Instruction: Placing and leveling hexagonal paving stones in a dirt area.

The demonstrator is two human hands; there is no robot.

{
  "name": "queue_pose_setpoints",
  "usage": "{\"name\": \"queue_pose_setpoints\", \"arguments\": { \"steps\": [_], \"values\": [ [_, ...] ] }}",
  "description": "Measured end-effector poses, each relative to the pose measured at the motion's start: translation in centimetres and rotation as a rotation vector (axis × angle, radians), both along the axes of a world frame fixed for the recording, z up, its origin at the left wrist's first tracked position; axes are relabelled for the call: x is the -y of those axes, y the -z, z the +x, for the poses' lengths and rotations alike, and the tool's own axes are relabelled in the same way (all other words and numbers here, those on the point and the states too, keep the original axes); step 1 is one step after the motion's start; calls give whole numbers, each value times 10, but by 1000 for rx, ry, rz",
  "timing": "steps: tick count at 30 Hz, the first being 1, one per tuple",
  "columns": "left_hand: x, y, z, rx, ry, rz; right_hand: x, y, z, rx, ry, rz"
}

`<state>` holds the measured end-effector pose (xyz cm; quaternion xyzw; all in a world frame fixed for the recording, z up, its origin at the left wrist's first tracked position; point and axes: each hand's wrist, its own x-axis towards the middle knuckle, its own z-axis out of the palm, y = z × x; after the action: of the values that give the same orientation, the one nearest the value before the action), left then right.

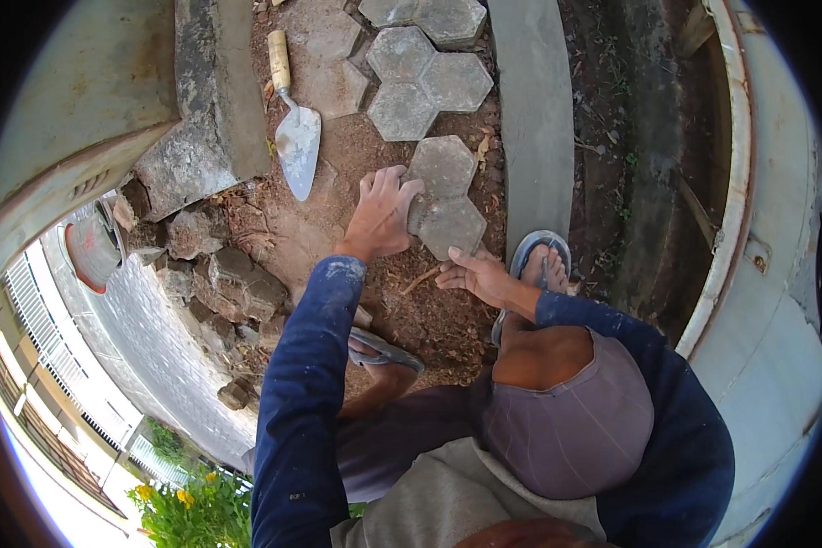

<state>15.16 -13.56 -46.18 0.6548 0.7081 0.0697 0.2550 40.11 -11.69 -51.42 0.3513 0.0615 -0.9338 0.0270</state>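
Observation:
A grey paver [443, 169] of joined hexagons lies on bare soil in the middle of the view. My left hand [384, 210] is closed on its left edge, fingers curled against the block. At its lower corner, my right hand [473, 274] has the thumb touching or very near the edge, with the other fingers loosely apart over the soil. A thin brown stick [420, 279] lies beside those fingers. Up and to the left rests a trowel [297, 146] with a wooden handle. Above the paver are several similar pavers [429, 82] set on the ground.
A concrete kerb [530, 119] runs along the right, beside a dark trench [630, 137] and a pale metal panel [767, 320]. Broken concrete chunks [228, 274] pile at the left, near a grey bucket [91, 247] and a rusty metal structure [82, 73]. My sandalled feet [543, 265] flank the work spot.

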Motion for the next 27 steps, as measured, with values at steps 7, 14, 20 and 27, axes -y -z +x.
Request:
{"name": "queue_pose_setpoints", "arguments": {
  "steps": [7, 14, 20, 27],
  "values": [
    [-32, 9, 1, 71, 43, 82, -14, 14, 2, -1, 151, 0],
    [-9, 30, -1, 12, -117, 149, -29, 18, -17, 80, 288, -40],
    [-19, 16, -3, 80, -378, 145, -21, 18, -16, 184, 419, -136],
    [-26, 15, -11, 216, -263, 42, -28, 3, -19, 254, 352, -82]
  ]
}}
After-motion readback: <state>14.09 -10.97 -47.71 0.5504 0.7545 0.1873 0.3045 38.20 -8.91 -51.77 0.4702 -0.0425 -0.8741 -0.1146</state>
